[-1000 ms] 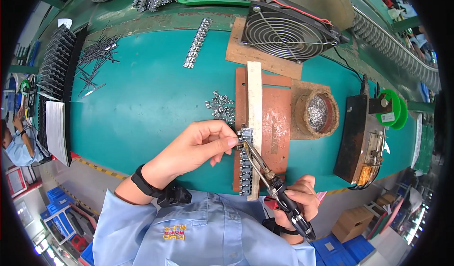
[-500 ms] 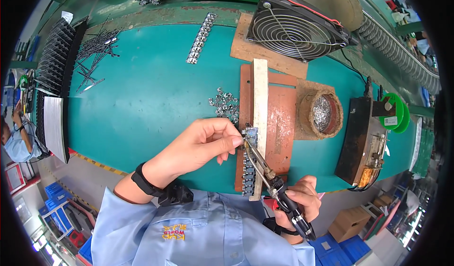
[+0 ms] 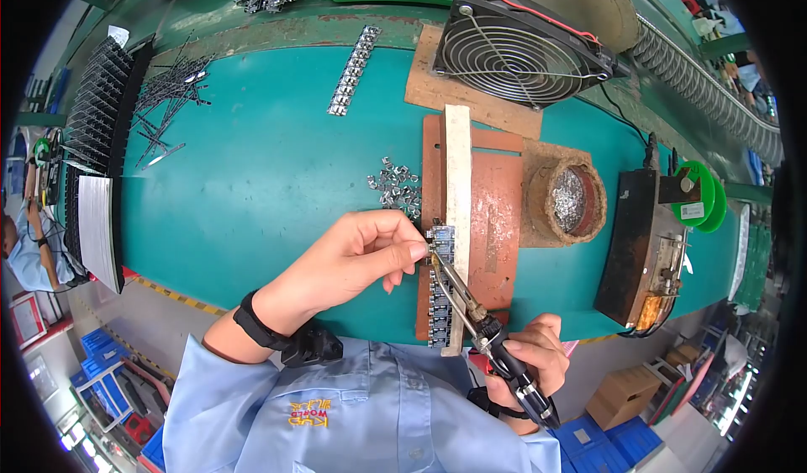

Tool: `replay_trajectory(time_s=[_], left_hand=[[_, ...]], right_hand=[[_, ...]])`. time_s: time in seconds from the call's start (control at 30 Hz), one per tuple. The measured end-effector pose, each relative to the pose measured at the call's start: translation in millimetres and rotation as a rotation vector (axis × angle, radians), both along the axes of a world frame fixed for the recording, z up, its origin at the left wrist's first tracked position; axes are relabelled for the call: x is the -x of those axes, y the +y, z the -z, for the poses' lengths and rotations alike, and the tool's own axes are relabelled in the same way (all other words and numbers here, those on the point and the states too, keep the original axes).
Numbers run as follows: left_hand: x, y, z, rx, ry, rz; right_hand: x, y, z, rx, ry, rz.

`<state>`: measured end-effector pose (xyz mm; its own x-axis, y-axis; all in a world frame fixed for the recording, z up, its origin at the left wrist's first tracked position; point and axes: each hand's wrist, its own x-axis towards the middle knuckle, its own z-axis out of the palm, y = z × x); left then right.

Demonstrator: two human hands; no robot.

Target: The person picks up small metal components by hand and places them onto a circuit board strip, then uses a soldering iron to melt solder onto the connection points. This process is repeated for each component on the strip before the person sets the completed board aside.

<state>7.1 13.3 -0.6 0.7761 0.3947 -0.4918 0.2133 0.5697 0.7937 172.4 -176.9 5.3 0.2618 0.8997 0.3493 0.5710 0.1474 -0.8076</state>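
Observation:
My right hand (image 3: 538, 359) is wrapped round a soldering iron (image 3: 504, 351) with a black handle and a thin metal tube beside its shaft. The iron's tip rests at a strip of small circuit boards (image 3: 440, 309), which runs along the edge of a pale bar (image 3: 457, 166) on a reddish-brown fixture (image 3: 496, 221). Next to the tip, my left hand (image 3: 357, 254) is closed in a pinch at the strip's upper part. Whatever its fingertips hold is too small to make out. Just beyond that hand lies a pile of small shiny metal parts (image 3: 395, 185).
A fan (image 3: 517, 48) stands on a wooden board at the back. Right of the fixture are a round pot (image 3: 572, 204) and a dark box (image 3: 630, 246) with a green spool (image 3: 713, 197). Another board strip (image 3: 353, 71) lies at mid-bench; black strips (image 3: 172, 90) lie at left.
The bench and its things have shifted very slightly left in the picture. Both hands keep their pose, with the iron's tip still at the board strip.

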Motion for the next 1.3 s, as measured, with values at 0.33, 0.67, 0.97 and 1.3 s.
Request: replay_trajectory(time_s=[0.33, 0.67, 0.97, 1.3], left_hand=[[0, 0, 0, -0.004, -0.030, -0.012], [1, -2, 2, -0.050, -0.018, -0.004], [0, -1, -3, -0.109, 0.041, -0.048], [12, 15, -4, -1.151, 0.355, -0.273]], right_hand=[[3, -27, 25, -0.138, 0.077, 0.379], [5, -24, 30, 0.132, 0.049, 0.730], [13, -17, 29, -0.118, 0.302, 0.567], [12, -18, 38, -0.087, 0.273, 0.526]])
